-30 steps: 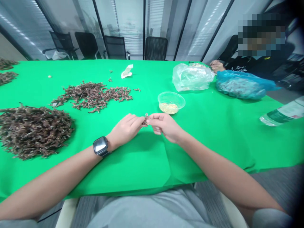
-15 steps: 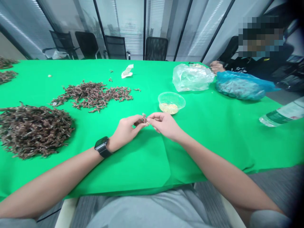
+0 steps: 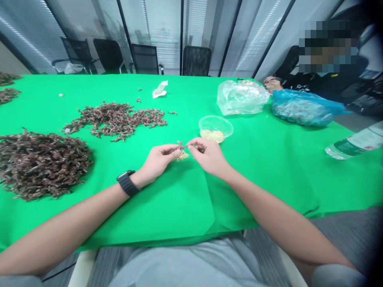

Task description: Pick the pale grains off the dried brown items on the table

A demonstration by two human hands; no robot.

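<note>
since the earlier frame the hands have drawn slightly apart, and golden grains now show below the sprig. the left hand (image 3: 158,161), with a black strap watch (image 3: 127,182) on its wrist, is curled with its fingertips closed on a small brown dried sprig (image 3: 179,144), which is partly hidden by them. a loose cluster of tiny golden grains (image 3: 182,156) sits just under those fingertips, and whether it is falling or lying on the cloth is hard to tell. the right hand (image 3: 208,156) is just beside the sprig, its fingertips pinched together; anything held there is too small to make out.

a clear round plastic tub (image 3: 216,125) with golden grains in it stands just beyond the hands. a large heap of dark brown dried sprigs (image 3: 42,165) lies to the left, and a looser brown spread (image 3: 113,121) lies upper left of centre. a clear plastic bag (image 3: 241,97) and a full blue plastic bag (image 3: 302,107) sit upper right, near a co-worker's hand (image 3: 272,83); a clear plastic bottle (image 3: 356,143) is cut off at the right edge. the counter (image 3: 191,207) is covered in bright green cloth, with black mesh chairs (image 3: 196,59) against a glass wall (image 3: 167,32) behind.
</note>
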